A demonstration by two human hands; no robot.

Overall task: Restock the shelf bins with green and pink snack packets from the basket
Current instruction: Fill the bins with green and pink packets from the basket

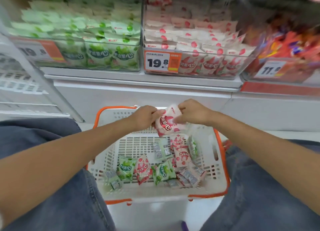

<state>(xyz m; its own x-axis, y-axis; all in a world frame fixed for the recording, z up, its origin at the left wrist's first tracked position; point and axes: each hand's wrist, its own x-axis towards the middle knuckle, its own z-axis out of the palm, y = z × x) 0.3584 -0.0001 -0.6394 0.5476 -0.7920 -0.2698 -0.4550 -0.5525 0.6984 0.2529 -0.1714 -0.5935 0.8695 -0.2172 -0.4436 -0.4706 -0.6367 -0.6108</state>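
Observation:
A white basket [216, 184] with an orange rim sits on the floor between my knees. Several green packets [125, 168] and pink packets [143, 168] lie in it. Both hands hold a bunch of pink packets [165, 122] above the basket's far end: my left hand [144, 117] grips its left edge, my right hand [192, 113] grips its top and right side. On the shelf above, the clear green-packet bin [97, 40] stands on the left and the pink-packet bin [195, 45] beside it on the right, both well filled.
A third bin [285, 54] of red and orange packets stands at the far right. Price tags reading 19.8 [161, 61] and 11.8 [270, 69] hang on the bin fronts. A white wire rack [20, 81] stands at the left. My jeans-clad legs flank the basket.

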